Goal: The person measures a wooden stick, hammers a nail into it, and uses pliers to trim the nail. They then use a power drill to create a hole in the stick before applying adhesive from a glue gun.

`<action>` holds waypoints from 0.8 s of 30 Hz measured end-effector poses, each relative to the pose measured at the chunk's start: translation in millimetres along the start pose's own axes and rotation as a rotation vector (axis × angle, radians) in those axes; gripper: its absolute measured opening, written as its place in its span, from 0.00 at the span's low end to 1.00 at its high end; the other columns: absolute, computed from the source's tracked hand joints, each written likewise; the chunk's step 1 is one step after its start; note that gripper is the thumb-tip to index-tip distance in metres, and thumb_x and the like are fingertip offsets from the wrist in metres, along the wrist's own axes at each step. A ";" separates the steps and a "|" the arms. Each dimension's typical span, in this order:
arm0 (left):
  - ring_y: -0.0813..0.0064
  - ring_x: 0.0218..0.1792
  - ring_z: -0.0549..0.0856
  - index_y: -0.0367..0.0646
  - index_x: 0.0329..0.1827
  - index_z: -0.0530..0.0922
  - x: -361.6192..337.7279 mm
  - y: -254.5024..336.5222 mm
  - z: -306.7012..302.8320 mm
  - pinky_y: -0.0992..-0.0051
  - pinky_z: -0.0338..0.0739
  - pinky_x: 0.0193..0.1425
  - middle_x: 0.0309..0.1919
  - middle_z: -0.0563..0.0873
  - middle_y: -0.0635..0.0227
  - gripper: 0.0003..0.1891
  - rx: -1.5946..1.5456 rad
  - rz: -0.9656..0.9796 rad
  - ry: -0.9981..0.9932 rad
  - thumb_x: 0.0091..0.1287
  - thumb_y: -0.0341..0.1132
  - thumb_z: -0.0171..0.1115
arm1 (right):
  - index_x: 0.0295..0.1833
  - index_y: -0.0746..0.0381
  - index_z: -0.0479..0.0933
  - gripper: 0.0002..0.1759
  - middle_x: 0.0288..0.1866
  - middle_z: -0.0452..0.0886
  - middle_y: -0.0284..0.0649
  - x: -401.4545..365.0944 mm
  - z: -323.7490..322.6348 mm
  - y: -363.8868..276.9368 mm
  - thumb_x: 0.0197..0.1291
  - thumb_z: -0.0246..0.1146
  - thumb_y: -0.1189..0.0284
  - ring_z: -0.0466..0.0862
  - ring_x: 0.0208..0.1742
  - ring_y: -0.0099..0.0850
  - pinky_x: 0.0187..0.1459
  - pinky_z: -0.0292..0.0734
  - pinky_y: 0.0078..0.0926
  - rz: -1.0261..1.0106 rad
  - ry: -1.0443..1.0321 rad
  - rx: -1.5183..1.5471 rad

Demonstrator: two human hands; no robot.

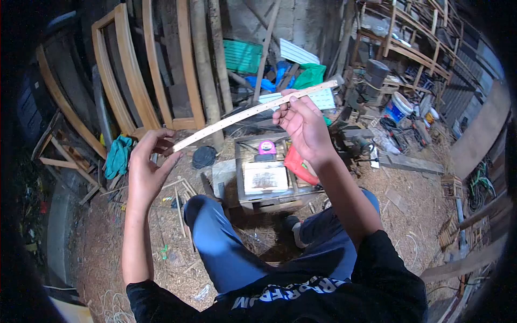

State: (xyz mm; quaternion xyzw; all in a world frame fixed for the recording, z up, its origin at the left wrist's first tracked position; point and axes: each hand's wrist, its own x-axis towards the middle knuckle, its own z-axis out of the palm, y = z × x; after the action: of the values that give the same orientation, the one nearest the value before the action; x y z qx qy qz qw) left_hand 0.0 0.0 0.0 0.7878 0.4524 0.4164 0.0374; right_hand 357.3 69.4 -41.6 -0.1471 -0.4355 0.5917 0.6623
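Observation:
A long, thin, pale wooden strip (247, 112) with a row of small dark dots or holes slants across in front of me, its right end higher. My left hand (149, 161) has its thumb and fingers closed about the lower left end. Nearer the upper right end, my right hand (306, 128) pinches the strip between thumb and fingers; its other fingers curl below. Beneath the strip stands a low wooden stand (245, 203). On it are a pink tape measure (266, 147), a pale block with a dark smudged face (265, 178) and a red object (299, 166), partly hidden by my right arm.
Wooden frames (125, 64) lean at the back left, beside a teal cloth (118, 156). A ball of dark cord (204, 156) lies left of the stand. At right are a white-and-blue bucket (398, 107) and a plank (412, 163). Wood scraps litter the dirt floor.

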 end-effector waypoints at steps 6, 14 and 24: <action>0.80 0.48 0.88 0.33 0.56 0.82 3.6 3.4 15.3 0.76 0.84 0.56 0.47 0.88 0.67 0.16 -0.317 -0.085 0.046 0.67 0.16 0.73 | 0.68 0.67 0.73 0.18 0.45 0.80 0.40 -24.0 -21.1 -39.2 0.80 0.59 0.69 0.85 0.48 0.37 0.55 0.82 0.40 -0.067 0.074 0.021; 0.82 0.47 0.86 0.35 0.57 0.83 6.9 34.8 20.1 0.77 0.82 0.57 0.46 0.87 0.72 0.16 -0.378 -0.122 0.130 0.67 0.18 0.74 | 0.67 0.64 0.75 0.18 0.46 0.80 0.37 -18.2 -43.7 -54.9 0.81 0.61 0.66 0.84 0.47 0.35 0.54 0.79 0.39 -0.068 -0.010 0.051; 0.77 0.47 0.89 0.34 0.53 0.83 -17.9 75.6 18.3 0.75 0.84 0.57 0.46 0.89 0.67 0.14 -0.210 -0.060 0.219 0.65 0.16 0.72 | 0.63 0.61 0.76 0.16 0.46 0.80 0.38 -11.8 -54.2 -51.2 0.84 0.58 0.60 0.84 0.44 0.34 0.47 0.79 0.38 0.046 0.022 0.082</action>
State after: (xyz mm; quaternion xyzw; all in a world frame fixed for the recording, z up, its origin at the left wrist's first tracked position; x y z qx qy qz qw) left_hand 59.8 -52.0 9.9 0.7156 0.4310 0.5434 0.0826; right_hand 432.5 62.9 -41.3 -0.1365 -0.4001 0.6225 0.6587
